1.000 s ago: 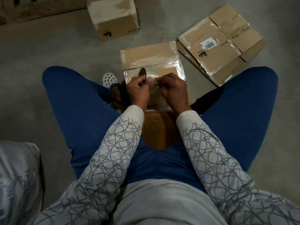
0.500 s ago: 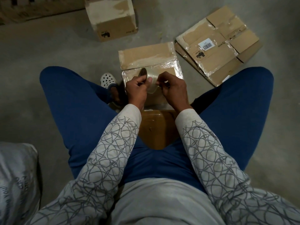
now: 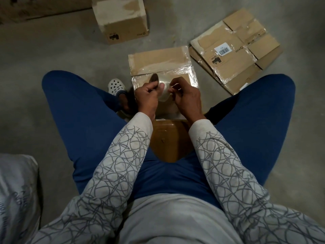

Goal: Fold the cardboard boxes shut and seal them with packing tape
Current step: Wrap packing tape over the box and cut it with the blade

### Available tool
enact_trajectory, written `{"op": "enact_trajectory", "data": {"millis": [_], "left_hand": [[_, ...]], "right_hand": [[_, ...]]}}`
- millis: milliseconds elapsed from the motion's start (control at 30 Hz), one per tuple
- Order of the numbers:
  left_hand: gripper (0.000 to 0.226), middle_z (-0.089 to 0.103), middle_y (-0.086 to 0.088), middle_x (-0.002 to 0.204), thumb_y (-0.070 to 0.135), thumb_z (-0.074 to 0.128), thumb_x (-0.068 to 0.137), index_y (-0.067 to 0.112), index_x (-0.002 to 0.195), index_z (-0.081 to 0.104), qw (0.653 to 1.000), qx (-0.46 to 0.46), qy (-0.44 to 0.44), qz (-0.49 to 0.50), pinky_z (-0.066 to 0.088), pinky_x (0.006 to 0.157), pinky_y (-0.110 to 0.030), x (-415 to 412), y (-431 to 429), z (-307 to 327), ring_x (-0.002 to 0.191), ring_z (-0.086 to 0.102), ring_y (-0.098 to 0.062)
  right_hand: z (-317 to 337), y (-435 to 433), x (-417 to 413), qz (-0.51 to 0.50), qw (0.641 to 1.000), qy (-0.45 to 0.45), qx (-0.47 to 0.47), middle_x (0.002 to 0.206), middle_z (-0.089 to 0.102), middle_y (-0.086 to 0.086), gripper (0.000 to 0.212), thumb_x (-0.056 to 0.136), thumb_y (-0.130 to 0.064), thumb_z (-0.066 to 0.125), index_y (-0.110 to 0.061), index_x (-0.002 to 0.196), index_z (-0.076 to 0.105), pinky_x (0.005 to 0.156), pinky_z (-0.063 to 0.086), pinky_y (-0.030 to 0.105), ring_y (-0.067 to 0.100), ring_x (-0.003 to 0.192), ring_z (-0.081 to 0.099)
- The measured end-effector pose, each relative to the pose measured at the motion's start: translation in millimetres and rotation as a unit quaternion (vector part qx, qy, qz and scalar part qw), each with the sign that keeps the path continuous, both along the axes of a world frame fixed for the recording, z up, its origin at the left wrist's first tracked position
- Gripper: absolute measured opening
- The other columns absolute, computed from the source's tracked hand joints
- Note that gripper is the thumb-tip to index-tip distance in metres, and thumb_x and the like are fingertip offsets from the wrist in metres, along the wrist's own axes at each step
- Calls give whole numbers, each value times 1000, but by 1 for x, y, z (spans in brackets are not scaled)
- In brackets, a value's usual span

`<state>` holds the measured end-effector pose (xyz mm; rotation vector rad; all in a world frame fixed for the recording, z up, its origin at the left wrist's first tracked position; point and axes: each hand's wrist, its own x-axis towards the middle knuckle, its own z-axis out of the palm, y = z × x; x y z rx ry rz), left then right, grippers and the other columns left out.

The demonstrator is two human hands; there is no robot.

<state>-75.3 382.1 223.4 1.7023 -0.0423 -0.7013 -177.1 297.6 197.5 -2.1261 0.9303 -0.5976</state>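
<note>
A closed cardboard box (image 3: 159, 60) stands on the floor between my knees, its top glossy with clear tape. Over its near half my left hand (image 3: 146, 97) grips a roll of clear packing tape (image 3: 163, 96), its dark core showing above my fingers. My right hand (image 3: 187, 95) pinches the loose end of the tape just right of the roll. A short stretch of tape runs between the two hands. The near part of the box is hidden behind both hands.
A flattened stack of taped cardboard (image 3: 233, 50) with a barcode label lies on the floor to the right. Another closed box (image 3: 121, 18) stands farther off. A brown stool (image 3: 168, 140) sits under me, a white clog (image 3: 116, 86) left, a grey sack (image 3: 17, 191) lower left.
My hands have drawn slightly apart, leaving a little more tape between roll and right fingers. The box has not moved.
</note>
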Motion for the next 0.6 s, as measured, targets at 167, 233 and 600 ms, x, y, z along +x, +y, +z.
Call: {"op": "enact_trajectory", "data": {"millis": [167, 233, 600], "left_hand": [[32, 71, -6, 114, 6, 74, 88, 1, 119, 70, 1000, -7, 18, -4, 53, 103, -41, 0, 0, -3, 113, 65, -22], [32, 72, -8, 115, 8, 75, 87, 2, 119, 71, 999, -10, 45, 6, 51, 105, -45, -2, 1, -5, 116, 64, -25], [32, 72, -4, 114, 7, 75, 87, 2, 118, 71, 999, -33, 35, -3, 53, 101, -33, -3, 1, -5, 111, 65, -18]], "right_hand": [[-5, 0, 0, -7, 999, -40, -1, 86, 73, 1, 8, 95, -11, 67, -15, 102, 69, 70, 58, 30, 18, 76, 70], [-7, 6, 1, -20, 999, -50, -4, 86, 72, 1, 6, 95, -11, 67, -14, 99, 69, 68, 58, 30, 17, 77, 70], [-11, 7, 5, -53, 998, -40, -1, 88, 75, 3, 9, 96, -19, 65, -18, 105, 64, 66, 59, 33, 19, 74, 72]]}}
